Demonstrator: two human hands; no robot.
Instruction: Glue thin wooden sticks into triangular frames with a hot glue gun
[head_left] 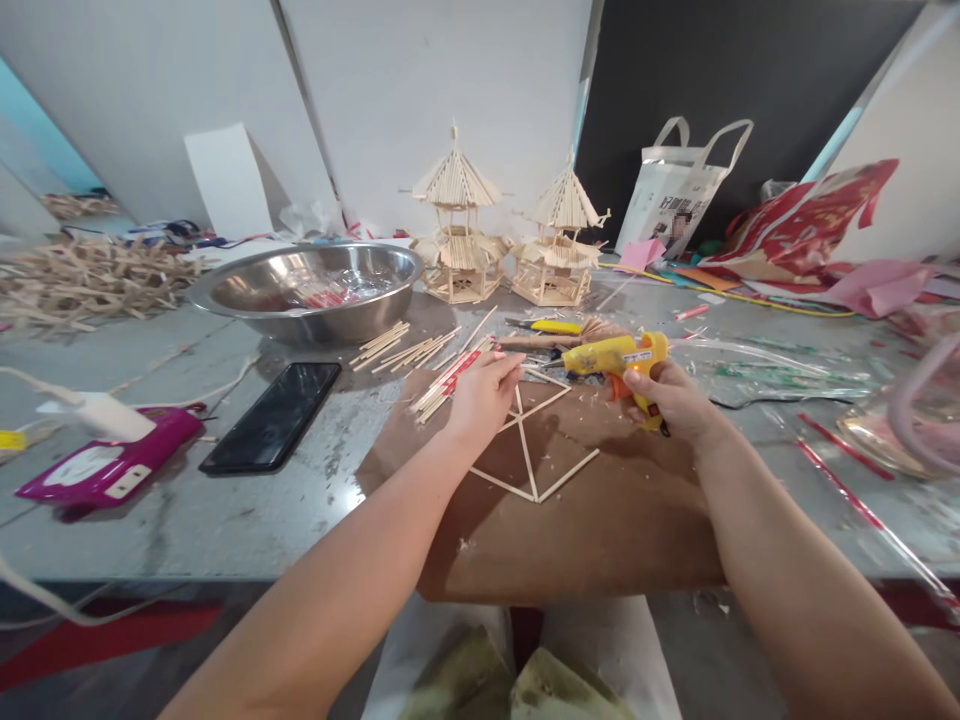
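Observation:
My right hand [675, 398] grips a yellow hot glue gun [611, 357], its nozzle aimed left at the far side of a wheel-like frame of thin wooden sticks [528, 455]. The frame lies flat on a brown board [592, 540], with spokes meeting near its middle. My left hand [484, 395] is over the frame's far left part, fingers pressed together close to the nozzle; what they pinch is hidden. Beside that hand lies a bundle of sticks [435, 397] with a red and white wrapper [463, 372].
Two stick pagodas [457, 265] [559, 270] stand at the back, right of a steel basin [300, 325]. Loose sticks [412, 350] and a yellow cutter knife [555, 327] lie nearby. A black phone [274, 420] and purple power strip [112, 460] are left; clear glue sticks [874, 510] are right.

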